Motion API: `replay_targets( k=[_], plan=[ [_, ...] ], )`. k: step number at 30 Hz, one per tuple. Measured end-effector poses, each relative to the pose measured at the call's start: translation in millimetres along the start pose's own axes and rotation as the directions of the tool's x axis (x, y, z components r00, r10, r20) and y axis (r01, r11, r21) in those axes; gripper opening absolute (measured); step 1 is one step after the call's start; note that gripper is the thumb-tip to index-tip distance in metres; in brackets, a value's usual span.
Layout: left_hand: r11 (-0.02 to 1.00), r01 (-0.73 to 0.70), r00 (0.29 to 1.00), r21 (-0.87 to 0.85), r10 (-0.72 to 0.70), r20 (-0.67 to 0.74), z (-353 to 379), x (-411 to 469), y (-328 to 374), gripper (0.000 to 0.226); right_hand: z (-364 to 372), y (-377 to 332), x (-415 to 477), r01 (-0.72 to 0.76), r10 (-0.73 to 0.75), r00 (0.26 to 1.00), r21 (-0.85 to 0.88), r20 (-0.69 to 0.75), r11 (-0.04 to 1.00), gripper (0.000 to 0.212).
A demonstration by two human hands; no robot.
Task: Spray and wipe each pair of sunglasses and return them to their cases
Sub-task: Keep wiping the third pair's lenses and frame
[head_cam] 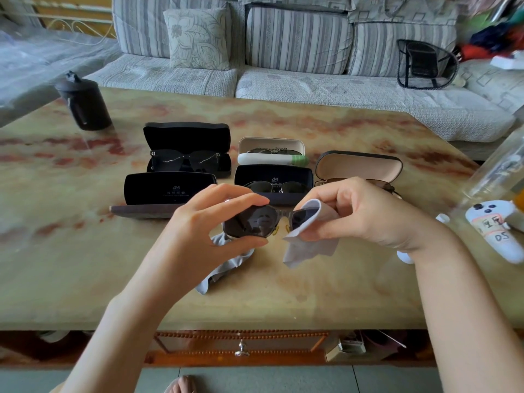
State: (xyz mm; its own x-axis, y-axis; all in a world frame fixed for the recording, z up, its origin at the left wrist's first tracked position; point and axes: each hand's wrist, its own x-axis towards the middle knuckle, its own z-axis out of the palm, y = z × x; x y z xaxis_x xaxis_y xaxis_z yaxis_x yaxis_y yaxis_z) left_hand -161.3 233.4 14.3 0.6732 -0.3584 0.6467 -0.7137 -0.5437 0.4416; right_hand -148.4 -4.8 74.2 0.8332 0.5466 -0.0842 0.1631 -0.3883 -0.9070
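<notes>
**Above the near half of the table: one lens under the cloth**

Above the marbled table (85,251), just in front of the open cases, a pair of dark sunglasses (255,224) is held in the air between both hands. Its long axis runs left to right across the person. The left hand (215,222) pinches the left lens by its rim, fingers over the top edge and thumb under the bottom. The right hand (363,211) pinches a grey wiping cloth (309,239) folded over the right lens, so that the lens sits between two layers (the cloth's lower corner hangs free). A second grey cloth (226,268) lies crumpled on the table below the left hand.

The step in hand reads as wiping, and the bare left lens probably comes next. Four cases beyond hold glasses: the large black case (187,137), the white case (270,143), the middle black case (273,174) and the tan-lined case (360,165). The empty case (167,190), lid up, lies beyond and to the left of the sunglasses. It is just beside the left hand and well apart from the right, and its long axis is parallel to theirs. The return therefore likely falls to the left hand: a short carry forward and leftward, with no turn of the frame. Whether the temples are folded cannot be told
</notes>
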Motion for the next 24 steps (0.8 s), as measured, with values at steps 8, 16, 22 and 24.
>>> replay_targets(
  k=[8, 16, 22, 24],
  plan=[
    [0.998, -0.056, 0.998, -0.03, 0.057, 0.005, 9.5, 0.9, 3.1, 0.049, 9.1, -9.8, 11.7, 0.066, -0.076, 0.99, -0.08, -0.116, 0.995, 0.022],
    [0.996, -0.069, 0.998, -0.056, 0.069, 0.003, 12.0, 1.9, 9.5, 0.067, 24.8, -16.5, 18.5, 0.031, -0.051, 0.992, -0.158, -0.12, 0.987, 0.038],
    [0.997, -0.082, 0.996, 0.002, 0.082, 0.027, 11.0, 1.3, 5.7, 0.046, 26.3, -15.3, 19.7, -0.005, -0.039, 0.987, -0.267, -0.159, 0.964, 0.053],
    [0.997, -0.073, 0.997, 0.003, 0.073, 0.012, 9.8, 1.8, 6.2, 0.046, 23.9, -14.8, 18.0, -0.022, -0.038, 0.981, -0.305, -0.19, 0.952, 0.057]
  ],
)
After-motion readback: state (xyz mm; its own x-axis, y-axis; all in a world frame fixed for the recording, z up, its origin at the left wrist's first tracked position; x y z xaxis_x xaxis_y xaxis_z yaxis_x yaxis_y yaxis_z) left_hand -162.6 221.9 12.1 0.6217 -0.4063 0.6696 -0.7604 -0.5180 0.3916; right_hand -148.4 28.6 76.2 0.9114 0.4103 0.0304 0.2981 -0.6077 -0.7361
